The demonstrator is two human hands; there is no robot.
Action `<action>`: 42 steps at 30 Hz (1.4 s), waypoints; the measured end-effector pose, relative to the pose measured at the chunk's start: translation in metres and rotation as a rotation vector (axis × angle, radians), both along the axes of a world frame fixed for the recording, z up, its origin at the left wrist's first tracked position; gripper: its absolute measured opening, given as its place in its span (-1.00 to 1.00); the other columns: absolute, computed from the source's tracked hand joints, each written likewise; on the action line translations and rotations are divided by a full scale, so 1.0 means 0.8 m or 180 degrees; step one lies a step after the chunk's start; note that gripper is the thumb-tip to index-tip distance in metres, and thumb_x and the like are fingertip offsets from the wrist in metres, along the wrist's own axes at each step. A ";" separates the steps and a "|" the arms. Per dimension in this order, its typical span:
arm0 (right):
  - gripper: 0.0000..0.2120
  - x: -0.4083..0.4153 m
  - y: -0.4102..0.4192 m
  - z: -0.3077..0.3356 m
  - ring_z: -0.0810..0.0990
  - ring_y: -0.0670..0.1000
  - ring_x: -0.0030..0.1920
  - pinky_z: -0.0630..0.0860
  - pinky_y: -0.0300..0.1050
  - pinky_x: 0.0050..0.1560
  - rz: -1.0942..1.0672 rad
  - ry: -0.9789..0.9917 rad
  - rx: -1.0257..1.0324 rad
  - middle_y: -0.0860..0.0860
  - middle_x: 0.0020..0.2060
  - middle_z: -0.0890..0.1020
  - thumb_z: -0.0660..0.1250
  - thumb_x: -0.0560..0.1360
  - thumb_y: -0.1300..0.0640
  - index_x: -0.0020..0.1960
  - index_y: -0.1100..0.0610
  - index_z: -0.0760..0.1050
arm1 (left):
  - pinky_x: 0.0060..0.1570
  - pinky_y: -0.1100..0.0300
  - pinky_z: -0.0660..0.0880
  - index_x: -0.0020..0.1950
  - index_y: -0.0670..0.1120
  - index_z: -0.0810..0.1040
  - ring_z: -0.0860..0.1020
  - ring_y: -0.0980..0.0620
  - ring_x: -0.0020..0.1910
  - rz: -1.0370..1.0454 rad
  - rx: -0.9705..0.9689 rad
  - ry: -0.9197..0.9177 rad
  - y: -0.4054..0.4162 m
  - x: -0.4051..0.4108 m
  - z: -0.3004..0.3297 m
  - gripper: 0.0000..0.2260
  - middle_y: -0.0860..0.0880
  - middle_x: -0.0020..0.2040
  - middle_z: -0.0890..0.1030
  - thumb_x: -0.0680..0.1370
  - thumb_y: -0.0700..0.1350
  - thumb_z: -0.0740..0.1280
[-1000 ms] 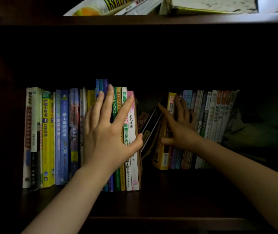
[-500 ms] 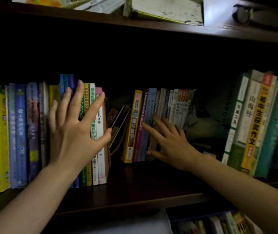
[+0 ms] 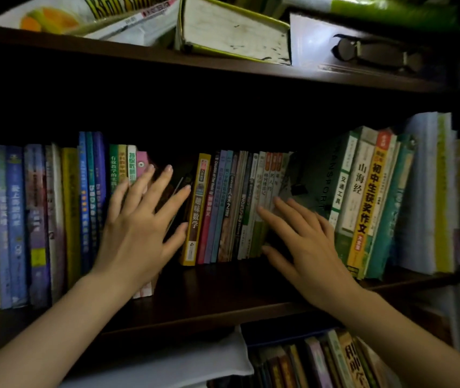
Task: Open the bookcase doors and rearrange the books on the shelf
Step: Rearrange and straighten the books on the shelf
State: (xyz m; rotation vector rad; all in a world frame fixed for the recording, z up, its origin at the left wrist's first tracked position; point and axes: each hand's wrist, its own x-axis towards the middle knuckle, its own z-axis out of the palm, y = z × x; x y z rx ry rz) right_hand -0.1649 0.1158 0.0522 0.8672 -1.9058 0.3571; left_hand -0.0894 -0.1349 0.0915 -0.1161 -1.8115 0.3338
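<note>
Doors presumably open already, with none in view and the shelf point(image 3: 223, 289) reachable. Rearranging judged midway: left block upright at the front edge, middle block point(image 3: 231, 208) set further back, dark leaning books point(image 3: 178, 189) in the gap between them not yet straightened. Left hand point(image 3: 139, 231) flat, fingers spread, against the pink book point(image 3: 142, 163) and that gap. Right hand point(image 3: 304, 242) open too, fingertips touching the middle block's right-hand spines. Nothing gripped.
</note>
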 end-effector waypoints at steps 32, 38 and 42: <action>-0.11 -0.068 0.181 -0.004 0.29 -0.33 0.36 0.32 -0.03 0.41 0.2039 -0.1818 -0.1706 -0.50 0.27 0.29 0.39 0.48 0.12 0.47 -0.30 -0.18 | 0.40 -0.05 0.15 0.38 0.49 -0.24 0.07 0.22 0.43 -0.2488 0.1921 -0.1836 0.249 -0.102 -0.030 0.06 0.38 0.42 0.01 0.18 0.29 0.49; -0.14 -0.081 0.168 0.012 0.27 -0.27 0.39 0.31 -0.05 0.41 0.2146 -0.1684 -0.1129 -0.35 0.37 0.29 0.39 0.48 0.19 0.54 -0.12 -0.10 | 0.22 0.38 0.25 0.37 0.46 -0.22 0.23 0.57 0.23 -0.2639 0.1867 -0.1751 0.237 -0.100 -0.033 -0.01 0.61 0.26 0.15 0.24 0.23 0.48; -0.17 -0.086 0.152 0.027 0.27 -0.39 0.34 0.32 -0.22 0.36 0.2155 -0.1650 -0.0683 -0.39 0.32 0.27 0.38 0.48 0.27 0.51 -0.14 -0.04 | 0.32 0.19 0.23 0.46 0.27 -0.27 0.22 0.36 0.33 -0.2617 0.2080 -0.1419 0.227 -0.095 -0.039 0.07 0.48 0.33 0.12 0.23 0.23 0.45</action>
